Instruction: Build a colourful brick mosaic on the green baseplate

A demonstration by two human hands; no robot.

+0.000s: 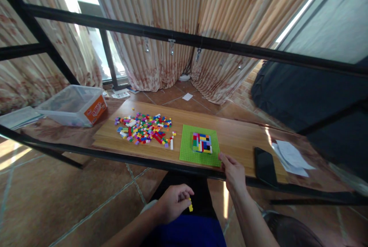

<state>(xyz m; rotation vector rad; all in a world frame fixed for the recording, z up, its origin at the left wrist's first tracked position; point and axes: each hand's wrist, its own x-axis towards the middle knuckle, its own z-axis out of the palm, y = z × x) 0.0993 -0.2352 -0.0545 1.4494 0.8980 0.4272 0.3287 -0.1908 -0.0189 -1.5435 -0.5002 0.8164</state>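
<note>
My left hand (176,202) is over my lap, below the table edge, its fingers closed around a narrow yellow toy brick (191,205). On the table lies a green studded baseplate (186,153). A low block of multicoloured bricks (202,142) stands on it, right of its middle. My right hand (234,172) has thumb and fingers pinched at the baseplate's lower right edge. To the left of the plate spreads a loose pile of small coloured bricks (146,129), with a white brick (171,144) at its near right side.
A clear plastic tub (71,103) with an orange label stands at the table's left end. A black phone (265,166) and white papers (291,157) lie to the right. A dark metal bar (184,40) crosses above the table's far side, before striped curtains (161,5).
</note>
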